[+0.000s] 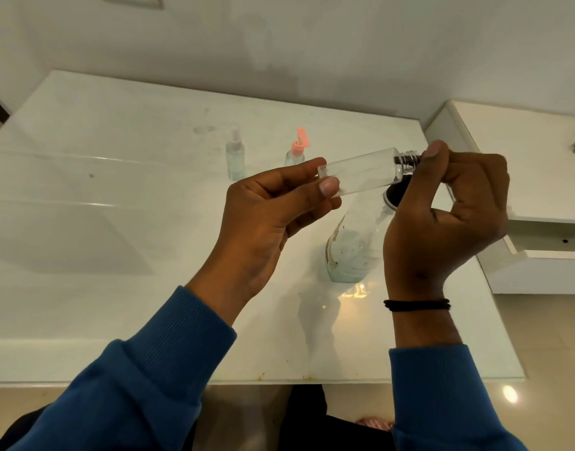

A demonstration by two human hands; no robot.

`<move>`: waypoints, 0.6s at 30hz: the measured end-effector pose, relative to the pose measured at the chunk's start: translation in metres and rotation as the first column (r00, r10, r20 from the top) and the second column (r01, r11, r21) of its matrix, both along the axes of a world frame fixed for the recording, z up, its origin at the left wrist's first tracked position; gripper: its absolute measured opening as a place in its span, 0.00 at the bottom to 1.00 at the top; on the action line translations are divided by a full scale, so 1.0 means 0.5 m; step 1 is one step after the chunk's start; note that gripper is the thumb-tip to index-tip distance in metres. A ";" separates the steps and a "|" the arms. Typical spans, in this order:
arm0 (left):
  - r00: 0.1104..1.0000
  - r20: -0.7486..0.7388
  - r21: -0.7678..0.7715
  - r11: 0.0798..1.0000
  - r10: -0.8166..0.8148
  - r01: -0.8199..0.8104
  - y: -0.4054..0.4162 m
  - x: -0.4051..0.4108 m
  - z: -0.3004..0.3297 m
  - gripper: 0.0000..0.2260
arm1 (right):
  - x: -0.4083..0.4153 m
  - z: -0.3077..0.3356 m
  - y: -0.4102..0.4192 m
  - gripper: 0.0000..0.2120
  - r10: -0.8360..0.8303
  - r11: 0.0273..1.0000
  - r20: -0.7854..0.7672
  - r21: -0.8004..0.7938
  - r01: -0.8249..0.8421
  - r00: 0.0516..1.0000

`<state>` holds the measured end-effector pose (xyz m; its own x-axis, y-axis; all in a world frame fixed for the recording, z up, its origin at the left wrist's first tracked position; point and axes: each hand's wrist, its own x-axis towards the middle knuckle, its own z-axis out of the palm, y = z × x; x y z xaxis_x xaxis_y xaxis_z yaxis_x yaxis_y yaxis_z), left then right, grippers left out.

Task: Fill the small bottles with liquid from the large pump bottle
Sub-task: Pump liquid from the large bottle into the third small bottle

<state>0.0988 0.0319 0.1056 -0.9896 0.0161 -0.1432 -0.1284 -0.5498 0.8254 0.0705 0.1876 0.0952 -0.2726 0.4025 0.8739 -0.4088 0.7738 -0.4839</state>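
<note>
Above white glass table [123, 222]: left hand [266, 219] pinching clear small bottle [361, 172] base, right hand [448, 216] pinching its threaded neck [408, 161].

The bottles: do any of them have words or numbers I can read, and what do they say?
No text can be read.
Large pump bottle: a reddish strip down its side, too blurred to read.
Small clear bottle held in both hands: no label.
Spray bottle and pink-capped bottle: no writing shows.

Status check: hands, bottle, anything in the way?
Left hand pinches small clear bottle base, held sideways. Right hand grips its neck end; cap hidden. Large bottle below, unobstructed.
</note>
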 end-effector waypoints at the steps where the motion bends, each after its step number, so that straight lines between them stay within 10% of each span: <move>1: 1.000 0.000 0.004 1.000 -0.003 0.003 0.001 0.000 0.000 0.20 | -0.001 0.000 0.000 0.14 0.007 1.000 -0.005 -0.003 -0.007 1.000; 18: 1.000 -0.006 0.029 1.000 -0.009 0.009 0.006 0.002 0.000 0.18 | -0.010 0.010 0.004 0.14 0.000 1.000 -0.023 -0.016 0.000 1.000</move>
